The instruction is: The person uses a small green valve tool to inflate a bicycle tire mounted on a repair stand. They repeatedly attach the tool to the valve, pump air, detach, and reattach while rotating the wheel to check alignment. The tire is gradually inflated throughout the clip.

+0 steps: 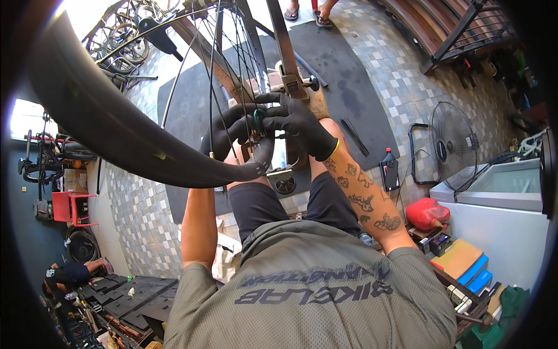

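In front of my knees stands a bicycle wheel; its black tire [133, 134] sweeps across the left, and thin spokes run up to the top. The wheel sits between the metal arms of a stand [289, 55]. Both my hands wear black gloves and meet at the spokes near the rim. My right hand [299, 125] has its fingers closed around a small green spoke wrench [259, 118]. Behind the spokes, my left hand [232, 125] has curled fingers close to the same wrench; the spokes and tire partly hide what they grip.
A dark mat [354, 75] lies on the tiled floor with thin black rods [354, 137] on it. To the right are a standing fan [453, 145], a dark bottle [389, 156], a red jug [427, 213] and a white chest [500, 232]. Another person's feet [322, 18] show at the top.
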Motion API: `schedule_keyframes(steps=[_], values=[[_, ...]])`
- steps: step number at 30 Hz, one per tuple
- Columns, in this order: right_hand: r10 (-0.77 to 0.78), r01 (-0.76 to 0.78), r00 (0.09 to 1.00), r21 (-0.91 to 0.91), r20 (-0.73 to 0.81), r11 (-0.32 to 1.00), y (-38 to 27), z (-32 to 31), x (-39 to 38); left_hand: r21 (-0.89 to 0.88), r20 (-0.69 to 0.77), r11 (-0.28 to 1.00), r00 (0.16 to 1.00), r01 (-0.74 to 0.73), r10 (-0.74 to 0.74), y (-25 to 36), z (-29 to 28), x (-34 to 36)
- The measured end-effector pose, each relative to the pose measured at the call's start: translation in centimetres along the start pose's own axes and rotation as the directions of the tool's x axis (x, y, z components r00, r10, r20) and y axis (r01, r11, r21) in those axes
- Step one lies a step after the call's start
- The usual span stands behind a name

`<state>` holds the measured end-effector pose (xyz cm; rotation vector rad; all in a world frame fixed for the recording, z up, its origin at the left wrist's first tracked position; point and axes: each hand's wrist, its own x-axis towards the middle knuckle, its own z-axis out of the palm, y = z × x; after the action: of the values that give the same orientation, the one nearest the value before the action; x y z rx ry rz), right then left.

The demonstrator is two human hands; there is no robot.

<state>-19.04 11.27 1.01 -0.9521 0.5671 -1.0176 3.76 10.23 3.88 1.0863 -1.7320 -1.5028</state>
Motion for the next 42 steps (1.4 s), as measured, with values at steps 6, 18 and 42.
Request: schedule_keyframes(steps=[6,18,42], values=[[-0.024,0.022,0.998,0.045,0.057,0.999,-0.7,-0.2,-0.2,-0.138,0.189,0.989,0.978,-0.061,0.087,0.2,-0.3,2.1],[0.020,-0.013,0.997,-0.100,0.071,0.995,-0.6,-0.8,0.3,0.332,-0.102,0.942,0.991,-0.051,0.090,4.1,2.2,1.6],[-0.371,0.342,0.818,-0.148,-0.439,0.928,0.2,-0.8,1.8,-0.355,-0.079,0.933,0.996,-0.059,0.033,3.6,0.8,1.5]])
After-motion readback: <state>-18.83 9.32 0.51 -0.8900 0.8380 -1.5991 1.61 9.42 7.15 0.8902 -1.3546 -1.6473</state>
